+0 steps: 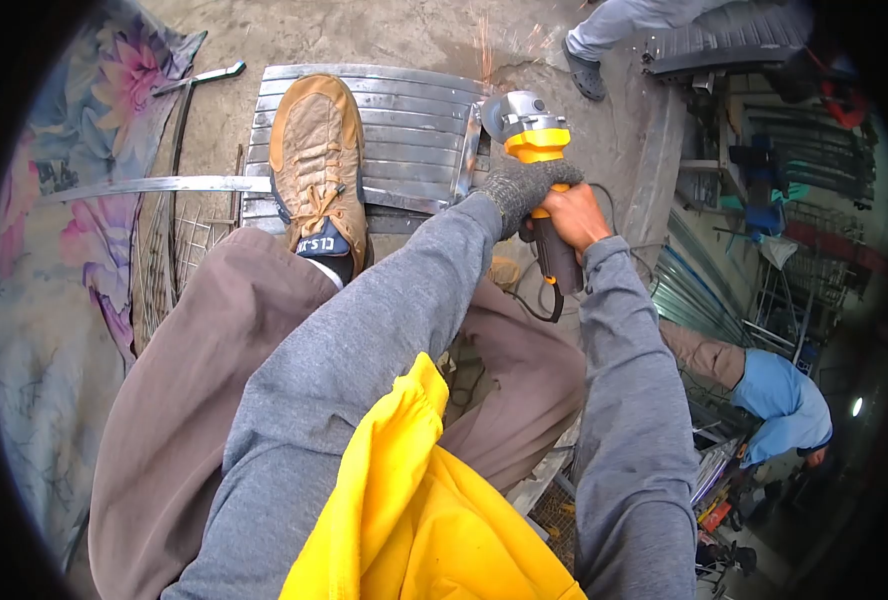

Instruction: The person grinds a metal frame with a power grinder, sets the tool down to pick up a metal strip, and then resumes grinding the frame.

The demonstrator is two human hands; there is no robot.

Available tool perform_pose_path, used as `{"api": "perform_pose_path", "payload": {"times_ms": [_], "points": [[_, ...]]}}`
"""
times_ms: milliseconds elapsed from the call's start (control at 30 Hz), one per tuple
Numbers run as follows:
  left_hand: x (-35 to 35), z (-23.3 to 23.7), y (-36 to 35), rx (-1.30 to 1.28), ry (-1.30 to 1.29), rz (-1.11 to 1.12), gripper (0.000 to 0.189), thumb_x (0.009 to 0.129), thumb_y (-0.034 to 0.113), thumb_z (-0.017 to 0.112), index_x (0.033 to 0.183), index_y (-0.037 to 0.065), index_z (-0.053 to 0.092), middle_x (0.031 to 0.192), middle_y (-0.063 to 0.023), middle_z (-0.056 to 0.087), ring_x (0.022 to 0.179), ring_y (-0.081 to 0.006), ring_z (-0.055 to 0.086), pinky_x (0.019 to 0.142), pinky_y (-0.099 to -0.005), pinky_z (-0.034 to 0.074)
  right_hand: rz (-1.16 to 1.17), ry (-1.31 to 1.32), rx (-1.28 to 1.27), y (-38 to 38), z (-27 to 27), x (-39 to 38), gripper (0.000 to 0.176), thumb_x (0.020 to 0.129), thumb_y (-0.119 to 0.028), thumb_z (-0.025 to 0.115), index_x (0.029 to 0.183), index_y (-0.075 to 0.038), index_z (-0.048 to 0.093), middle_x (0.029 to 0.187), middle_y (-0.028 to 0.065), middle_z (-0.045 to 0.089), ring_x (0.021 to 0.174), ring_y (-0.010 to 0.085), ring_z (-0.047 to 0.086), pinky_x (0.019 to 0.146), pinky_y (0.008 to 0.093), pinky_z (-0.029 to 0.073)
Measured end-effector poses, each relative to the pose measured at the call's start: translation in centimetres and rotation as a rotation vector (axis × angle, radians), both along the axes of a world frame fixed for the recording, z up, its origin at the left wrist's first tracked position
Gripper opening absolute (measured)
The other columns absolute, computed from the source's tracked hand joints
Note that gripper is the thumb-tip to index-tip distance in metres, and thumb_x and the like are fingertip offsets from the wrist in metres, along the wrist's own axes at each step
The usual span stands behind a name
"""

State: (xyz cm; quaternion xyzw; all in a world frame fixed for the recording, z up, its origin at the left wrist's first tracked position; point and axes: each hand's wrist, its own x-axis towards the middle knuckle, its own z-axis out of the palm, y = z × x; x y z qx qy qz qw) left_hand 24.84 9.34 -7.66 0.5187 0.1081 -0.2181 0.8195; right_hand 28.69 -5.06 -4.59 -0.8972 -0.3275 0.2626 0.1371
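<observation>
My left hand (526, 188), in a dark grey knit glove, is closed around the front of a yellow and black angle grinder (539, 145). Behind it, my bare right hand (576, 216) wraps the grinder's body, with the black cord trailing below. The disc (495, 118) is at the right edge of a panel of curved metal slats (414, 108), and sparks (483, 45) fly away from there. Whether the disc touches the metal is hard to make out. My tan shoe (316, 140) presses on the panel's left part.
A loose flat metal strip (164, 186) reaches left from my shoe. Flowered cloth (54, 220) covers the left ground. One person's leg and dark clog (586, 75) stand at upper right. Another person in blue (786, 398) bends over at right, near stacked metal sheets (699, 275).
</observation>
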Motion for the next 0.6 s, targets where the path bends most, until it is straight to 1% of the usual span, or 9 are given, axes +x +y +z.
{"api": "perform_pose_path", "payload": {"times_ms": [67, 200, 300, 333, 400, 467, 500, 533, 600], "points": [[0.0, 0.1, -0.2, 0.006, -0.001, -0.005, 0.036, 0.09, 0.026, 0.061, 0.125, 0.017, 0.06, 0.11, -0.0134, 0.063, 0.084, -0.0242, 0.067, 0.059, -0.0364, 0.059, 0.078, -0.121, -0.017, -0.2, -0.3, 0.0, 0.02, 0.079, -0.019, 0.06, 0.093, -0.015, 0.073, 0.091, 0.0078, 0.071, 0.085, 0.0246, 0.07, 0.076, 0.0351, 0.056], [-0.2, 0.0, -0.2, 0.018, -0.003, -0.011, 0.036, 0.09, 0.026, 0.061, 0.125, 0.017, 0.06, 0.11, -0.0135, 0.063, 0.084, -0.0242, 0.067, 0.059, -0.0364, 0.059, 0.185, -0.204, -0.087, -0.3, -0.6, 0.4, 0.02, 0.079, -0.017, 0.06, 0.093, -0.016, 0.073, 0.09, 0.0087, 0.071, 0.085, 0.0254, 0.07, 0.076, 0.0351, 0.056], [-0.5, -0.2, 0.1, 0.046, -0.007, -0.021, 0.036, 0.09, 0.025, 0.061, 0.125, 0.017, 0.06, 0.11, -0.0135, 0.063, 0.084, -0.0242, 0.067, 0.059, -0.0364, 0.059, 0.018, -0.026, 0.045, 0.1, -0.5, 0.1, 0.021, 0.079, -0.018, 0.059, 0.094, -0.016, 0.073, 0.089, 0.0093, 0.071, 0.085, 0.026, 0.07, 0.076, 0.0355, 0.056], [-0.5, -0.2, 0.2, 0.056, -0.005, -0.021, 0.036, 0.09, 0.025, 0.061, 0.125, 0.017, 0.06, 0.11, -0.0135, 0.063, 0.084, -0.0242, 0.067, 0.059, -0.0364, 0.059, -0.074, 0.036, 0.052, 0.4, -0.5, 0.0, 0.021, 0.08, -0.019, 0.059, 0.095, -0.015, 0.073, 0.089, 0.0095, 0.071, 0.086, 0.0259, 0.069, 0.077, 0.0355, 0.056], [-0.6, -0.4, 0.4, 0.065, -0.004, -0.027, 0.036, 0.09, 0.025, 0.061, 0.125, 0.017, 0.06, 0.11, -0.0136, 0.063, 0.084, -0.0242, 0.067, 0.059, -0.0364, 0.059, -0.163, 0.097, 0.058, 1.5, 0.1, -0.3, 0.021, 0.081, -0.02, 0.059, 0.095, -0.015, 0.073, 0.09, 0.0097, 0.071, 0.086, 0.0257, 0.069, 0.077, 0.0356, 0.056], [-0.5, -0.3, 0.6, 0.077, -0.005, -0.034, 0.036, 0.09, 0.025, 0.061, 0.125, 0.017, 0.06, 0.11, -0.0136, 0.063, 0.084, -0.0242, 0.067, 0.059, -0.0364, 0.059, -0.462, 0.276, 0.131, 2.1, 0.9, -0.4, 0.021, 0.081, -0.022, 0.059, 0.096, -0.014, 0.072, 0.091, 0.0098, 0.071, 0.088, 0.0253, 0.069, 0.078, 0.0355, 0.055], [-0.5, -0.3, 0.6, 0.08, -0.005, -0.038, 0.036, 0.09, 0.025, 0.061, 0.125, 0.017, 0.06, 0.11, -0.0136, 0.063, 0.084, -0.0242, 0.067, 0.059, -0.0364, 0.059, -0.461, 0.274, 0.129, 1.9, 0.8, -0.4, 0.021, 0.081, -0.022, 0.059, 0.096, -0.014, 0.072, 0.091, 0.0098, 0.071, 0.088, 0.0253, 0.069, 0.078, 0.0355, 0.055], [-0.5, -0.3, 0.7, 0.085, -0.005, -0.04, 0.036, 0.09, 0.025, 0.061, 0.126, 0.017, 0.06, 0.11, -0.0136, 0.062, 0.084, -0.0242, 0.067, 0.059, -0.0364, 0.059, -0.343, 0.206, 0.08, 1.5, 0.5, -0.3, 0.021, 0.082, -0.022, 0.058, 0.096, -0.013, 0.072, 0.092, 0.0103, 0.071, 0.088, 0.0255, 0.069, 0.078, 0.0352, 0.055], [-0.5, -0.3, 0.7, 0.09, -0.009, -0.044, 0.036, 0.09, 0.025, 0.061, 0.126, 0.017, 0.06, 0.11, -0.0136, 0.062, 0.084, -0.0242, 0.067, 0.059, -0.0364, 0.059, -0.223, 0.138, 0.027, 1.6, 0.6, -0.6, 0.022, 0.083, -0.023, 0.058, 0.096, -0.012, 0.072, 0.093, 0.0108, 0.071, 0.088, 0.0257, 0.069, 0.078, 0.0349, 0.055]]}}
